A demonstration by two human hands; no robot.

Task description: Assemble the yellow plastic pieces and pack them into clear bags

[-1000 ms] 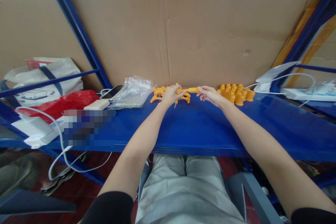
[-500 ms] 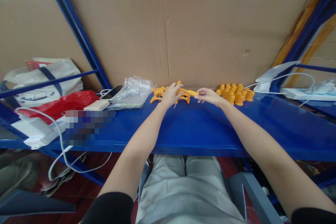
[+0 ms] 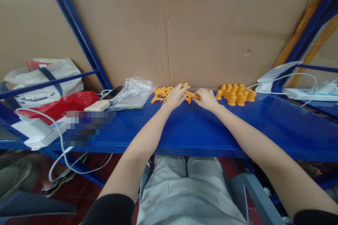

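Note:
My right hand [image 3: 207,99] is closed, its fingers wrapped over the right end of an elongated orange plastic piece [image 3: 194,95]. Close by on the left, my left hand [image 3: 176,97] curls over the other end of the piece; its fingertips hide the exact grip. Beneath and beside the left hand lies a cluster of curved orange plastic parts [image 3: 159,94], with small metallic-looking bits partly covered by that hand. Several orange knob-like pieces [image 3: 236,95] stand grouped to the right of my right hand.
Clear plastic bags [image 3: 136,93] and a dark phone-like slab [image 3: 113,93] lie left of the parts. Farther left are a red bag [image 3: 66,104], a power strip with cables [image 3: 43,130] and a cloth bag [image 3: 47,77]. Cardboard [image 3: 211,31] backs the blue shelf [image 3: 195,130].
My right hand has turned over and its fingers now wrap round the elongated piece's end. My left hand has shifted slightly right, and the piece sits lower between the hands.

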